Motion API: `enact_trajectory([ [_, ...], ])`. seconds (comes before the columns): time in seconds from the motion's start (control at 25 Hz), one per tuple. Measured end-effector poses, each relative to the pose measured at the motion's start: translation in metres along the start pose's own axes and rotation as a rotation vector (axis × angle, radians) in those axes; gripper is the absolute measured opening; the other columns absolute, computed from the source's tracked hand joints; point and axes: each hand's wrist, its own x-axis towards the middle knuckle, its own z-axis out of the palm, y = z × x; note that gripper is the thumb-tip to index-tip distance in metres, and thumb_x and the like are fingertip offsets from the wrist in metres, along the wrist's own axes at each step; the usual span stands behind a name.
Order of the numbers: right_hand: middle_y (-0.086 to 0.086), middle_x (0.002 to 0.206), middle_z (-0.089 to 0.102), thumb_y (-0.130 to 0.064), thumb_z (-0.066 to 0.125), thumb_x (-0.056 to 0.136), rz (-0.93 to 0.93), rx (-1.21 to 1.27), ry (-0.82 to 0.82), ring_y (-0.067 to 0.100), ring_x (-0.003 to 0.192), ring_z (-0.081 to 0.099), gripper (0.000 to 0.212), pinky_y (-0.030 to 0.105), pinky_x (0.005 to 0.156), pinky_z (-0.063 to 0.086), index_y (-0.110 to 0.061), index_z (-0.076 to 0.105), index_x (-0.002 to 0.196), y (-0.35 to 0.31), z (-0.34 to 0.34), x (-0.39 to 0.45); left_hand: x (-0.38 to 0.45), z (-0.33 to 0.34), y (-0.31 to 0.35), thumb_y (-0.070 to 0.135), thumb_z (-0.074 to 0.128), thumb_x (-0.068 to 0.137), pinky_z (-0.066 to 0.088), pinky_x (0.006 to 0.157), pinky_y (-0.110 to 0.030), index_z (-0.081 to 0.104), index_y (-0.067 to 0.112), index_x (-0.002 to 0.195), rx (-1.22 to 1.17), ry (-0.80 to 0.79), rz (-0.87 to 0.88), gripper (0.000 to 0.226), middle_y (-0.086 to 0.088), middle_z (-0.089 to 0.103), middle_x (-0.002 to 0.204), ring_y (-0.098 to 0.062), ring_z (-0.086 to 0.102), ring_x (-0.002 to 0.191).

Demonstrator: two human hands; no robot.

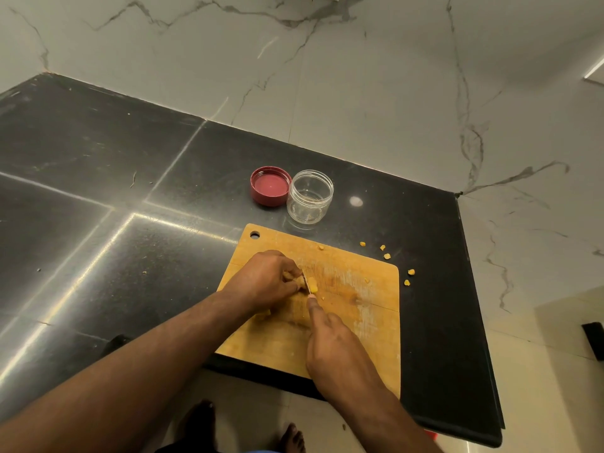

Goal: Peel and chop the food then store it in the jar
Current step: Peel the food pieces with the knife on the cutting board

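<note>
While the left hand point(268, 279) curls its fingers over a small yellow-brown food piece point(292, 278) near the middle of the wooden cutting board point(366, 325), the right hand point(336, 351) grips a knife point(306, 284), forefinger laid along its back, with the thin blade standing between the held piece and a freshly cut chunk point(312, 283) just to its right. The handle is hidden inside the hand. Under the right forefinger, on the board, lies a pale heap that looks like peel or further cut food; which it is cannot be told.

Judged from its knobbly shape and clean cut face, the food is probably firm, light and somewhat fibrous, perhaps ginger. A piece so small tends to roll and, once peeled, may be moist and slippery; it is best held from above with tucked fingertips, well back from the blade, flat face down.

Beyond the board's far edge stands the clear plastic jar point(310, 197), open and upright, seemingly empty but for a few flecks, with its red lid point(270, 186) lying inside-up and touching it on the left. Several stray yellow bits point(387, 256) lie off the board's right side on the black bench point(98, 178). These would have to be gathered by pinching; being tiny, they are easily lost.
</note>
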Motion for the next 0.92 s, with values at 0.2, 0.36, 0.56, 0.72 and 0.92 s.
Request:
enact_trajectory([
  [0.2, -0.003, 0.137, 0.046, -0.020, 0.031, 0.103, 0.013, 0.069, 0.012, 0.013, 0.114, 0.049, 0.059, 0.028, 0.096, 0.044, -0.033, 0.008, 0.156, 0.005, 0.008, -0.011, -0.001, 0.002, -0.001, 0.031, 0.073, 0.088, 0.052, 0.081, -0.020, 0.072, 0.023, 0.118, -0.012, 0.011, -0.006, 0.031, 0.005, 0.065, 0.117, -0.008, 0.059, 0.094],
  [0.36, -0.003, 0.133, 0.049, -0.021, 0.030, 0.104, -0.002, 0.073, 0.060, 0.012, 0.109, 0.051, 0.057, 0.030, 0.094, 0.046, -0.031, 0.010, 0.156, 0.007, 0.012, -0.009, -0.001, 0.002, -0.001, 0.032, 0.073, 0.088, 0.052, 0.081, -0.021, 0.072, 0.024, 0.117, -0.010, 0.009, -0.016, 0.029, 0.005, 0.064, 0.117, -0.009, 0.058, 0.095],
  [0.56, -0.010, 0.132, 0.048, -0.026, 0.032, 0.105, 0.030, 0.085, 0.076, 0.007, 0.107, 0.051, 0.058, 0.023, 0.094, 0.046, -0.035, 0.007, 0.157, 0.012, 0.018, -0.034, 0.000, 0.001, -0.001, 0.033, 0.073, 0.089, 0.050, 0.079, -0.019, 0.072, 0.026, 0.117, -0.026, 0.009, -0.046, 0.029, 0.006, 0.063, 0.118, -0.010, 0.059, 0.096],
  [0.72, -0.014, 0.135, 0.048, -0.028, 0.035, 0.104, 0.037, 0.202, 0.114, 0.003, 0.110, 0.049, 0.055, 0.017, 0.095, 0.042, -0.037, 0.017, 0.155, 0.018, 0.007, -0.042, -0.001, 0.001, -0.001, 0.033, 0.072, 0.090, 0.049, 0.076, -0.017, 0.070, 0.028, 0.117, -0.034, -0.010, -0.050, 0.028, 0.007, 0.062, 0.119, -0.009, 0.059, 0.094],
  [0.92, -0.015, 0.137, 0.048, -0.027, 0.036, 0.104, 0.030, 0.264, 0.124, 0.001, 0.113, 0.050, 0.053, 0.018, 0.095, 0.044, -0.037, 0.022, 0.154, 0.015, -0.001, -0.037, -0.004, 0.002, -0.001, 0.033, 0.071, 0.090, 0.046, 0.076, -0.015, 0.067, 0.029, 0.121, -0.038, -0.014, -0.048, 0.032, 0.008, 0.059, 0.121, -0.009, 0.058, 0.095],
])
